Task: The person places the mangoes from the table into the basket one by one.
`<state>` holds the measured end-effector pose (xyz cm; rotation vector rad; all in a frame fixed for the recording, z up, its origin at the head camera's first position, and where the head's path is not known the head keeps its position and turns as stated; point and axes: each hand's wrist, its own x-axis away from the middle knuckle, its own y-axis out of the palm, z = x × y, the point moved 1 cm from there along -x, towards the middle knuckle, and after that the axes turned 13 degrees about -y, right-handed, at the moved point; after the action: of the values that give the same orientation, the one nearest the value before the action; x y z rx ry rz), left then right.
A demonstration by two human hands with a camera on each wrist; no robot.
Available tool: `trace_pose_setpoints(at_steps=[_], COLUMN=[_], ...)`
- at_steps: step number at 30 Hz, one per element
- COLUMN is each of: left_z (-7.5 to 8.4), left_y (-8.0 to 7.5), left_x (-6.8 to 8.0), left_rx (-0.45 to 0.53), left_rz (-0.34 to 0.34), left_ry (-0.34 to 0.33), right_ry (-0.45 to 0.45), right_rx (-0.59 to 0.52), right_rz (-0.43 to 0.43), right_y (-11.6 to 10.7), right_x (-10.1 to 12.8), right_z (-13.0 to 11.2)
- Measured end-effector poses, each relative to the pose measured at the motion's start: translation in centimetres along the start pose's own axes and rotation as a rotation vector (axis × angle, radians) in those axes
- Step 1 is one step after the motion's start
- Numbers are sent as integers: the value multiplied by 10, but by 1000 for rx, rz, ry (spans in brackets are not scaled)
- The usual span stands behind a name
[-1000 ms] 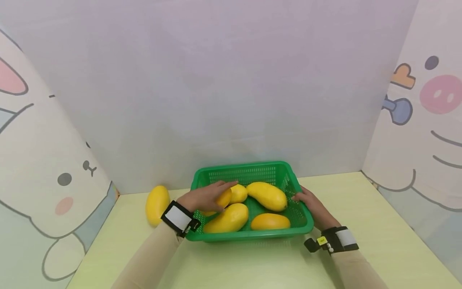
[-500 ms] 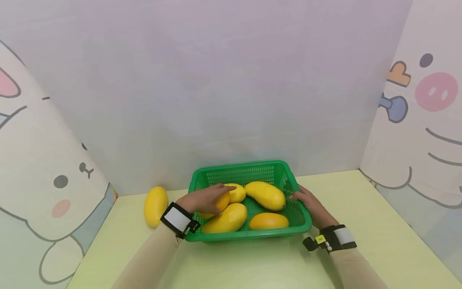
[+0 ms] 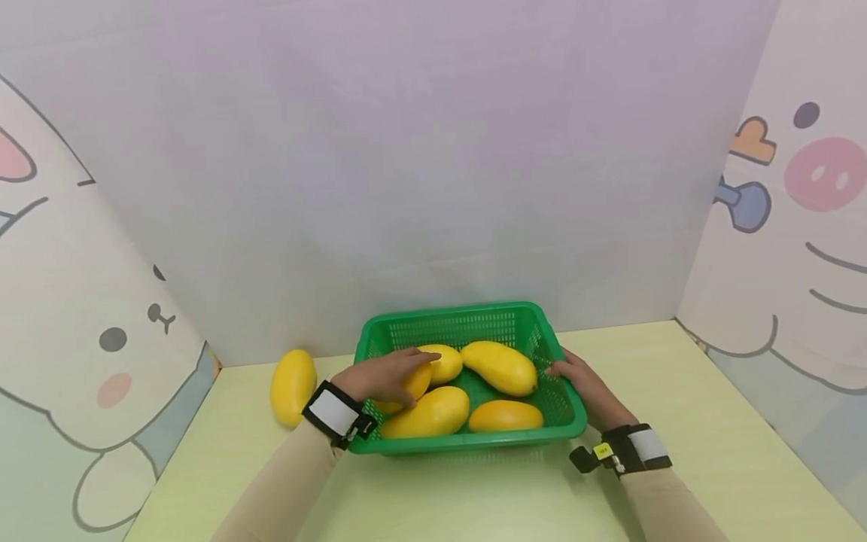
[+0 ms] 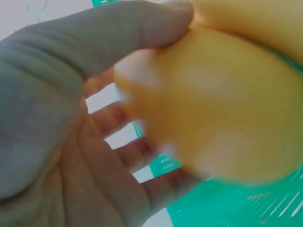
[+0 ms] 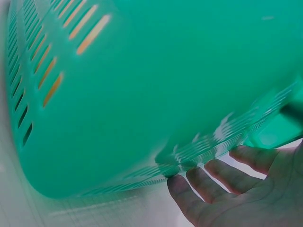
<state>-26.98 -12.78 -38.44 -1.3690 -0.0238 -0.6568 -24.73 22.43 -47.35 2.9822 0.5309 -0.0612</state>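
A green plastic basket point(image 3: 467, 444) with slotted walls stands on the table, several yellow mangoes inside it. My left hand point(image 3: 382, 376) reaches over the basket's left side and grips a mango point(image 4: 213, 109), thumb on top and fingers along its far side. Just in front of that hand lies another mango point(image 3: 433, 412), close to the thumb. A rounder-looking yellow mango point(image 3: 447, 364) sits behind the gripped one. My right hand point(image 3: 588, 384) holds the basket's right rim, thumb over the edge. In the right wrist view its fingertips point(image 5: 177, 184) touch the outer wall.
One more mango point(image 3: 293, 388) lies on the pale yellow table point(image 3: 704, 421), left of the basket. Inside at the right are a long mango point(image 3: 503, 367) and an orange-yellow one point(image 3: 506, 415). A pale curtain point(image 3: 447, 188) hangs close behind the basket.
The mango at the basket's front left has shifted slightly to the right. Both hands keep their holds, and the basket stays nearly in place.
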Motion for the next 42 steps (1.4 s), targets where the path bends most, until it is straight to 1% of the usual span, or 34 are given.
trace_pose_setpoints(at_steps=[12, 20, 29, 42], left_z=[2, 2, 3, 3], left_y=[0, 0, 1, 2], left_x=[-1, -2, 2, 1], left_rx=[-10, -20, -2, -8], left_rz=[-8, 9, 16, 29], left_ry=[14, 39, -4, 1], right_ry=[-1, 15, -15, -10], right_rx=[-6, 14, -4, -5], right_rz=[-3, 20, -17, -18], right_y=[0, -1, -1, -1], right_x=[1, 1, 1, 1], right_z=[0, -1, 0, -1])
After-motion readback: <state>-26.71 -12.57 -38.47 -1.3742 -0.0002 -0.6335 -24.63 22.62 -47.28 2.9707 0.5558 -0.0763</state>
